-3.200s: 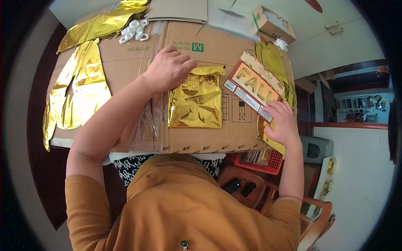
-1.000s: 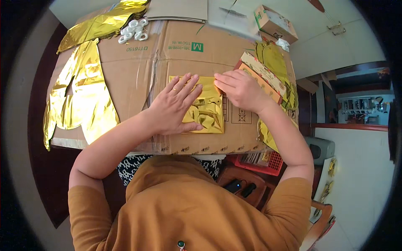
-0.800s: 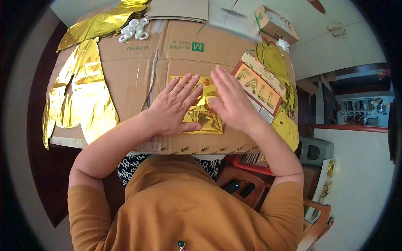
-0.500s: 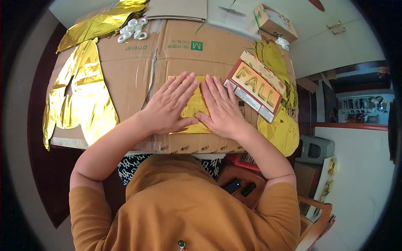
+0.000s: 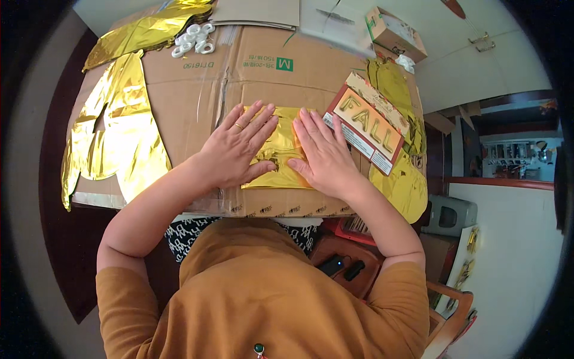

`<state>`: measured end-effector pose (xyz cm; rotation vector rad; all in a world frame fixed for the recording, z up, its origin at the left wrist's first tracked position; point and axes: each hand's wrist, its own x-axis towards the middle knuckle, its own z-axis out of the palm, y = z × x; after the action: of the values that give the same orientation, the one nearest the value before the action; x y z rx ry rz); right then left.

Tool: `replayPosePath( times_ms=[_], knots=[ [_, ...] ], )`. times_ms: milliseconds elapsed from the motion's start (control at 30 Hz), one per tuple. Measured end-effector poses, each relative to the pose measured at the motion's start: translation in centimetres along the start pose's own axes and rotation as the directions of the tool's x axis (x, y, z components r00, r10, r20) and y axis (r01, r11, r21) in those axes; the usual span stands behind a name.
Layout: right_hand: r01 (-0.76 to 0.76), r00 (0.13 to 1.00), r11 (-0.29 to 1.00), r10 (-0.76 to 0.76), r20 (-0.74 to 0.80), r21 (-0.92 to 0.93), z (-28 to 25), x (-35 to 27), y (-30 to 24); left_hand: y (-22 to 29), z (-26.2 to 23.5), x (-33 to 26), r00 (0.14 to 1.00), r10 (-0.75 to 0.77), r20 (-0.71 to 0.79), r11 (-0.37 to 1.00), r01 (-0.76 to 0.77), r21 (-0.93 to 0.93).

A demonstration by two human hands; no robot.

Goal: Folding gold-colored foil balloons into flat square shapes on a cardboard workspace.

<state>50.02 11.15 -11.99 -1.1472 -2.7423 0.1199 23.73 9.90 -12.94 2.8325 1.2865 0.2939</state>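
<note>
A folded gold foil balloon lies flat on the cardboard in front of me. My left hand rests over its left part, fingers stretched out and a ring on one of them. Over its right edge lies my right hand, also flat with fingers extended. The foil between the hands is bare and shows creases. Just right of my right hand is a printed card package with gold balloon letters pictured on it, lying at a slant. Neither hand grips anything.
At the left a large gold foil balloon lies spread. Behind it are stacked gold foil and white ribbon rolls. More gold foil balloons hang over the right edge. A small carton stands at the back right.
My hands have moved apart, the left one leftward and the right one slightly rightward, so more of the foil between them shows.
</note>
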Motion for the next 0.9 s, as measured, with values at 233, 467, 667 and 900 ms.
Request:
replayPosePath(
  times_ms=[233,467,667,900],
  knots=[
    [0.031,0.991,0.994,-0.044,0.128,0.107,-1.1,-2.6,-4.7,1.8,-0.7,-1.0,0.998,0.002,0.068,0.997,0.003,-0.073],
    [-0.057,0.989,0.998,0.057,0.137,-0.004,-1.3,-8.4,-9.1,7.0,-0.4,-4.0,0.995,-0.035,0.095,0.983,0.052,-0.178],
    [-0.119,0.987,0.990,0.109,-0.119,-0.075,1.6,-9.8,-11.0,8.3,-0.9,-5.5,0.997,-0.031,0.065,0.970,0.046,-0.241],
    [-0.082,0.975,0.971,0.125,-0.185,0.224,0.0,-10.0,-9.1,2.5,-3.3,-6.4,1.000,0.003,-0.016,0.717,-0.013,-0.697]
  ],
)
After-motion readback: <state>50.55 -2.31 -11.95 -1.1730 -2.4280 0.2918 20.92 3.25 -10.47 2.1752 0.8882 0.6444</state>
